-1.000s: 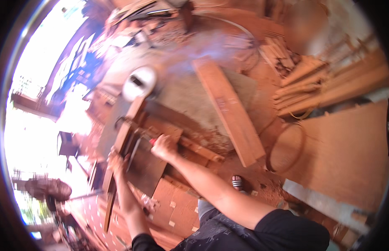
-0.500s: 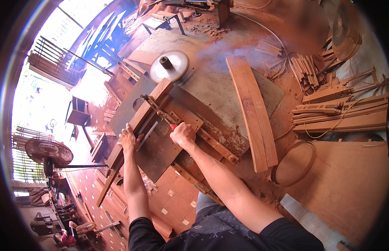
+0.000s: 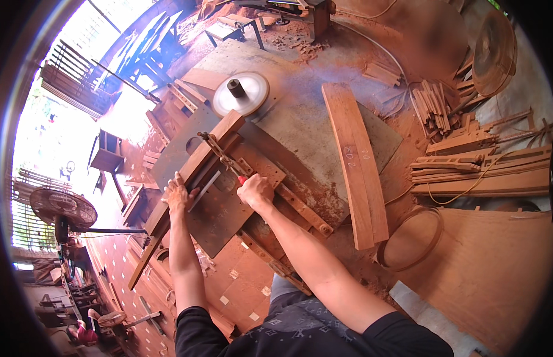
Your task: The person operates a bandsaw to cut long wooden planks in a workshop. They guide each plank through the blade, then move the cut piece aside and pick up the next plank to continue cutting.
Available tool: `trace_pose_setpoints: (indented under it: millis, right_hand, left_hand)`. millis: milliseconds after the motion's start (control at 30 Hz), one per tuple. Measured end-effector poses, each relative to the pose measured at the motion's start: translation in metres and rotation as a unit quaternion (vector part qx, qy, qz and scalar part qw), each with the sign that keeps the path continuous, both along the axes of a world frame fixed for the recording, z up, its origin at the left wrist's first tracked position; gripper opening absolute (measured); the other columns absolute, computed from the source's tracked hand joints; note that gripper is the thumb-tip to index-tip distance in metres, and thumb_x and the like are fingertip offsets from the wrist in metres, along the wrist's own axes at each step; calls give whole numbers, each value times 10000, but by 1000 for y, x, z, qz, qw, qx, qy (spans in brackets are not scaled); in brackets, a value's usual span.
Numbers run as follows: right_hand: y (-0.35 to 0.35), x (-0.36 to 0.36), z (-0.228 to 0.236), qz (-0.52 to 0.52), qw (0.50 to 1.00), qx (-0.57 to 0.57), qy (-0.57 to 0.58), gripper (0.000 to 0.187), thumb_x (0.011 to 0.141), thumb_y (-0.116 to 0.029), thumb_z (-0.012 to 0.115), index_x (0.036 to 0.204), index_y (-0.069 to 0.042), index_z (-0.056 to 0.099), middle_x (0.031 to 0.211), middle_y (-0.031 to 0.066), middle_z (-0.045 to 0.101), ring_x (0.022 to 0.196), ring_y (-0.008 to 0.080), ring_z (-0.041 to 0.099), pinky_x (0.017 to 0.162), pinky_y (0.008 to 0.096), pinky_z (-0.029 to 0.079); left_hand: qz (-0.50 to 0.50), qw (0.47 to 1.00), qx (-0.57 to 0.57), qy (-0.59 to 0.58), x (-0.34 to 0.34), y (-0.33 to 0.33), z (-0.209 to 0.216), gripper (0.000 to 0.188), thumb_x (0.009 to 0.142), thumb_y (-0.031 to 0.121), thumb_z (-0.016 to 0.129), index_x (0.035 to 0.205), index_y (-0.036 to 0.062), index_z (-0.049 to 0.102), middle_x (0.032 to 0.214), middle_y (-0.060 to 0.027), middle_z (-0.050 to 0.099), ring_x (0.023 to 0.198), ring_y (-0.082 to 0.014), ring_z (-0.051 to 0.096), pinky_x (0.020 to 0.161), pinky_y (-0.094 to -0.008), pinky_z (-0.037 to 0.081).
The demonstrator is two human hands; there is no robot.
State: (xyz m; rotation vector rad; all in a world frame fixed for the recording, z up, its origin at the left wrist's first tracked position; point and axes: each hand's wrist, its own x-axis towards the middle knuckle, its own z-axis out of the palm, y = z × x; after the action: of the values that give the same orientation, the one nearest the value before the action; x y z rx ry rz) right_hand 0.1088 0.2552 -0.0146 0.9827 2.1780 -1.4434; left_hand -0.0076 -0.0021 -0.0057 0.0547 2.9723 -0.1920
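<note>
A long wooden beam (image 3: 211, 144) lies in a sliding jig with a steel plate (image 3: 220, 217), its far end close to the pale round spinning disc (image 3: 253, 94) on an upright spindle. My left hand (image 3: 179, 194) grips the beam's nearer part, fingers across its top and the thumb over its right side. My right hand (image 3: 257, 191) is closed round the red handle (image 3: 242, 179) of a metal toggle clamp (image 3: 218, 152), which reaches over to the beam. The palm side of both hands is hidden.
Right of the jig, a wide marked plank (image 3: 355, 160) rests on the dusty machine table (image 3: 300, 113). Wood strips (image 3: 434, 107) and stacked lumber (image 3: 484, 169) lie farther right, near a round hoop (image 3: 410, 238). A standing fan (image 3: 65, 208) is at left.
The view has shifted slightly, so surrounding things sit a little differently. Both hands keep their hold on the beam and the clamp handle, and the beam's end stays near the disc.
</note>
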Motion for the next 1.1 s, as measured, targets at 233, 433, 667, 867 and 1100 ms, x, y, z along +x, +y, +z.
trace_pose_setpoints:
  millis: [233, 433, 667, 867, 1100]
  right_hand:
    - [1, -6, -18, -22, 999, 46, 7, 378, 928, -342, 732, 1047, 16, 743, 1082, 284, 734, 1060, 380, 746, 876, 462, 610]
    - [18, 11, 27, -18, 997, 77, 18, 417, 949, -398, 718, 954, 14, 785, 983, 245, 781, 983, 376, 783, 845, 469, 632]
    - [12, -31, -82, -79, 990, 108, 51, 406, 838, -278, 799, 973, 94, 710, 1057, 282, 738, 1026, 317, 749, 882, 379, 594]
    - [-20, -16, -69, 34, 988, 126, 81, 398, 795, -168, 823, 998, 130, 654, 1102, 328, 687, 1037, 316, 725, 885, 356, 571]
    - [-2, -32, -74, 8, 993, 120, 20, 317, 877, -270, 777, 982, 25, 725, 1025, 199, 741, 1008, 283, 741, 864, 363, 568]
  left_hand:
    - [-15, 1000, -5, 10, -6, 12, 1, 1079, 870, 551, 804, 1671, 182, 181, 1589, -205, 380, 1442, -479, 417, 1060, -781, 389]
    - [1, 1000, 17, -23, -9, 21, 8, 1100, 872, 557, 803, 1682, 211, 144, 1637, -202, 330, 1508, -505, 331, 1117, -813, 311]
    - [-27, 999, 25, -12, -20, 52, 18, 1090, 874, 559, 801, 1680, 223, 149, 1632, -191, 336, 1508, -504, 330, 1120, -814, 308]
    - [9, 1000, 11, -21, -4, 9, 6, 1075, 881, 557, 795, 1675, 225, 150, 1628, -192, 336, 1504, -509, 334, 1123, -811, 307]
    - [-9, 1000, 18, -24, -13, 32, 13, 1065, 887, 550, 793, 1673, 223, 152, 1645, -201, 318, 1510, -521, 324, 1121, -810, 305]
